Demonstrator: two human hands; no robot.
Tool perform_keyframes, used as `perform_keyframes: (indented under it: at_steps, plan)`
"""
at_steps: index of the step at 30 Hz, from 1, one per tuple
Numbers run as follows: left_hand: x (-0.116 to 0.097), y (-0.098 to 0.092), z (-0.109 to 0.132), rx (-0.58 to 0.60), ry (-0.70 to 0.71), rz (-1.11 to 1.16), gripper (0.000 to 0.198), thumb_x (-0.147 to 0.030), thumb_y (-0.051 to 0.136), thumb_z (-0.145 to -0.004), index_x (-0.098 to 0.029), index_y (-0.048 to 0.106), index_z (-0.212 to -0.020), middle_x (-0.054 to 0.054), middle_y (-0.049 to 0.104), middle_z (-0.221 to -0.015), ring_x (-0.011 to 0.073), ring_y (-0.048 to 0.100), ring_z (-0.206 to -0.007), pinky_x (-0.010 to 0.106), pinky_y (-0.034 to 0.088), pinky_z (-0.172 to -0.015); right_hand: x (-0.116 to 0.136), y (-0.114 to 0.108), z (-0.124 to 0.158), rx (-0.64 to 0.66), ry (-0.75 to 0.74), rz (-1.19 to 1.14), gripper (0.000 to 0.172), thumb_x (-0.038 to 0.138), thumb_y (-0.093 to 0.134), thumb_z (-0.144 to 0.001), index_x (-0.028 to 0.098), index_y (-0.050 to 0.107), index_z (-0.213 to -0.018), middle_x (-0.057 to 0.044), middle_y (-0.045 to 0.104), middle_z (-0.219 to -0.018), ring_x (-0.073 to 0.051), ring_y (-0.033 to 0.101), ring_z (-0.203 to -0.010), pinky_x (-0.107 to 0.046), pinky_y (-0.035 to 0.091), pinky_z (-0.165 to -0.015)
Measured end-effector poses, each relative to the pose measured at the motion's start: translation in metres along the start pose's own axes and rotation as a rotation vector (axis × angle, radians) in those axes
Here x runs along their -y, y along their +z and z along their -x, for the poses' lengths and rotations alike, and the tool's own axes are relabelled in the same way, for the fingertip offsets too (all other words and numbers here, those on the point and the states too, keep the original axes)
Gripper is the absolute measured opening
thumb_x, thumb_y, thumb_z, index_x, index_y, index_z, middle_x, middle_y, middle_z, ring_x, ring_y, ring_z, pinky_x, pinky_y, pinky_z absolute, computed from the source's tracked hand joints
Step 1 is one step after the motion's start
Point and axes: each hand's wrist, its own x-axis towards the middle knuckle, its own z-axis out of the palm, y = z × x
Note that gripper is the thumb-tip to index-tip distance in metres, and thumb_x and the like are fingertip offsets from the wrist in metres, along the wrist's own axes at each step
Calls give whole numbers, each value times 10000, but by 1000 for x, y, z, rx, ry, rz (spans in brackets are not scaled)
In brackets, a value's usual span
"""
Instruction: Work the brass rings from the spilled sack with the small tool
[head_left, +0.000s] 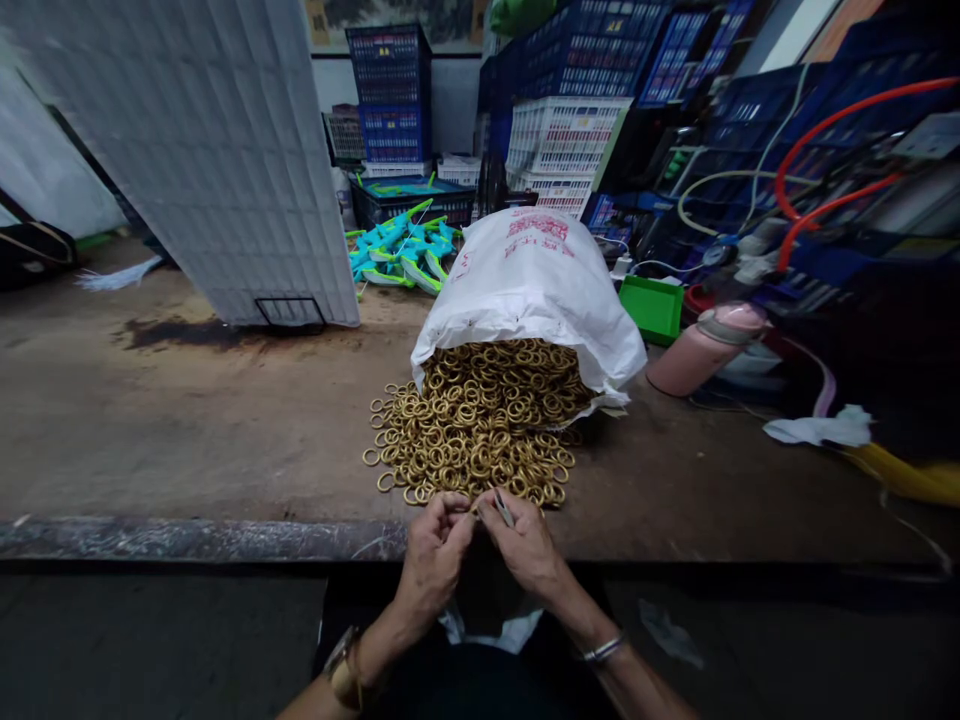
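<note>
My left hand (436,552) is closed in a pinch at the table's front edge, on what looks like a gold-coloured ring, mostly hidden by the fingers. Close against it, my right hand (528,550) is closed around a small slim metal tool (503,508) whose exact kind I cannot make out; its fingertips meet those of the left hand at the ring. Just beyond both hands lies a heap of gold-coloured rings (465,440). They spill out of the mouth of a white woven sack (525,285) with red print, lying on its side.
A tall white panel (247,160) stands on the wooden table (187,430) at left. Turquoise and green pieces (401,250) lie behind the heap. To the right are a pink bottle (705,350), a green tray (651,308) and orange hoses (795,180). Stacked crates (566,135) fill the back.
</note>
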Motion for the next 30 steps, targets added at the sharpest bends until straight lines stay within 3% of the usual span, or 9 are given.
perform_keyframes:
  at_steps: [5, 9, 13, 17, 21, 26, 30]
  plan:
    - [12, -3, 0, -24, 338, -313, 112, -220, 476, -807, -159, 569, -824, 25, 616, -734, 127, 568, -665, 239, 437, -637, 1, 5, 4, -4, 25, -69, 282, 391, 419, -801, 181, 449, -615, 54, 377, -539, -82, 336, -515, -199, 296, -484]
    - [19, -7, 0, -69, 451, -430, 104, -182, 482, -801, -165, 576, -840, 28, 626, -729, 135, 583, -667, 240, 436, -642, -3, 10, 5, -17, 82, -111, 282, 396, 419, -804, 189, 434, -613, 60, 389, -496, -80, 358, -484, -201, 310, -482]
    - [18, -5, 1, -88, 350, -369, 85, -214, 498, -796, -170, 570, -786, 17, 610, -682, 130, 558, -629, 238, 422, -620, -9, 13, 7, 0, 162, -211, 296, 432, 419, -810, 186, 456, -649, 64, 412, -475, -71, 370, -448, -195, 315, -470]
    - [10, 0, 4, -42, 121, -72, 130, -283, 498, -798, -169, 528, -744, -9, 583, -601, 111, 526, -557, 215, 405, -555, -10, 14, 10, 53, 240, -368, 316, 452, 422, -804, 181, 460, -647, 79, 383, -460, -43, 266, -368, -183, 229, -381]
    - [5, 3, 6, -52, -78, 130, 202, -355, 530, -772, -167, 485, -715, -55, 520, -500, 61, 411, -417, 170, 312, -433, -9, 18, 14, 77, 302, -491, 293, 456, 445, -774, 183, 467, -671, 87, 391, -477, -31, 197, -334, -185, 151, -340]
    - [8, 2, 8, -39, -132, 170, 238, -388, 535, -765, -162, 470, -727, -48, 527, -526, 45, 391, -407, 156, 290, -414, -7, 20, 15, 11, 207, -410, 305, 416, 472, -766, 175, 459, -578, 67, 411, -464, -44, 302, -397, -187, 247, -411]
    - [11, -2, 10, -34, -110, 130, 236, -366, 542, -768, -166, 491, -881, -63, 508, -517, 51, 396, -392, 157, 289, -395, 1, 14, 14, 34, 220, -422, 275, 387, 490, -751, 176, 454, -577, 67, 394, -470, -49, 314, -422, -188, 241, -414]
